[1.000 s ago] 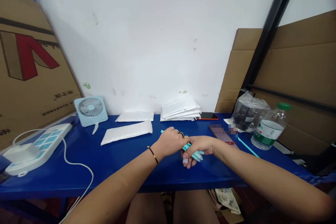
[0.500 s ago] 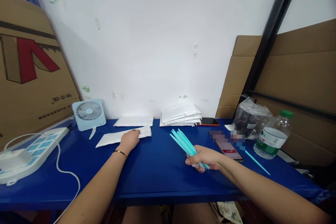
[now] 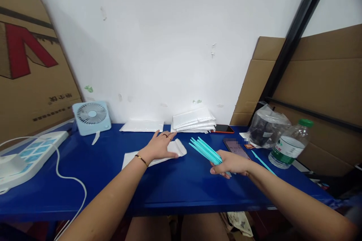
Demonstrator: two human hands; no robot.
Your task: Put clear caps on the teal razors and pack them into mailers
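My left hand (image 3: 162, 147) lies over a white padded envelope (image 3: 180, 148) on the blue table, fingers spread and palm down. The envelope's right end shows a raised flap, and the hand and wrist cover its middle. In my right hand (image 3: 230, 162), closed round its lower end, is a bundle of thin turquoise sticks (image 3: 206, 150), their tips pointing up and left towards the envelope. One more turquoise stick (image 3: 263, 162) lies on the table beyond that hand.
Against the wall lie a single envelope (image 3: 143, 125) and an envelope stack (image 3: 194, 119). Left are a fan (image 3: 92, 117) and a power strip (image 3: 36, 156) with a white cable. Right are two phones (image 3: 223, 128), a bagged cup (image 3: 267, 126) and a bottle (image 3: 291, 145).
The envelope under my left hand has come right and nearer, and its flap now shows. My left fingers have spread. The bundle has shifted slightly right with my right hand.
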